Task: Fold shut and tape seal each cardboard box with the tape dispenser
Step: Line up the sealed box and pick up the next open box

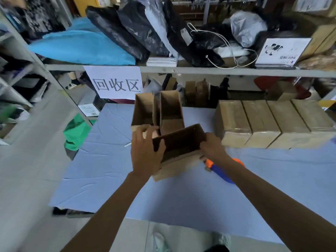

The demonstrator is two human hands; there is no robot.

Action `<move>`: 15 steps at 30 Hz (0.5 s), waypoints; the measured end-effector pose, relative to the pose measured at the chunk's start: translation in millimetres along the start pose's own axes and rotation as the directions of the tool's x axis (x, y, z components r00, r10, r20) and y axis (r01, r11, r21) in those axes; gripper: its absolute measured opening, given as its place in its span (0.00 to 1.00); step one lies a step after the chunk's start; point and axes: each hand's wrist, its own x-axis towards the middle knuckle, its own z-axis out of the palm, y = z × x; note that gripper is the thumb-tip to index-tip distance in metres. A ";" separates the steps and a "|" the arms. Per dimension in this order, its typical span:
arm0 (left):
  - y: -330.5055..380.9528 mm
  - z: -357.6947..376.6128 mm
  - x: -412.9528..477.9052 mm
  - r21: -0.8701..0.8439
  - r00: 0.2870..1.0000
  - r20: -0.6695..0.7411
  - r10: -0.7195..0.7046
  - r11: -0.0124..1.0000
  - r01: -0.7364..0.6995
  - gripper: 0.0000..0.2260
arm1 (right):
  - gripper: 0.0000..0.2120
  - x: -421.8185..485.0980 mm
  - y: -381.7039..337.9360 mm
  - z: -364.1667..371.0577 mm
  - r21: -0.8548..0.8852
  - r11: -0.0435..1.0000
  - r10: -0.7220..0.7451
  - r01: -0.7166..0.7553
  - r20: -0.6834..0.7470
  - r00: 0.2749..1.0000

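Left hand (145, 153), right hand (211, 149) grip open corrugated cardboard box (179, 142).

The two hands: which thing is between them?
An open cardboard box lies between the left hand and the right hand. Each hand grips one end of it. The head view shows this.

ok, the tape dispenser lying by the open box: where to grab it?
Probably take the tape dispenser by its blue handle, from above: it lies flat, handle angled toward the person, orange head beside the open box.
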 end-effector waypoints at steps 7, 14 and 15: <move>-48.5 3.1 -15.1 -0.163 0.746 0.416 -0.521 0.764 0.624 0.18 | 0.11 -21.2 28.0 43.2 0.098 0.984 0.153 -0.146 -0.067 0.986; -57.3 15.0 -19.9 -0.141 0.761 0.450 -0.467 0.804 0.577 0.13 | 0.17 -23.9 37.9 34.6 -0.257 0.961 0.079 -0.097 -0.082 0.994; -56.6 15.0 -18.3 -0.119 0.765 0.448 -0.463 0.817 0.564 0.12 | 0.18 -22.5 37.3 34.0 -0.286 0.955 0.054 -0.077 -0.089 0.995</move>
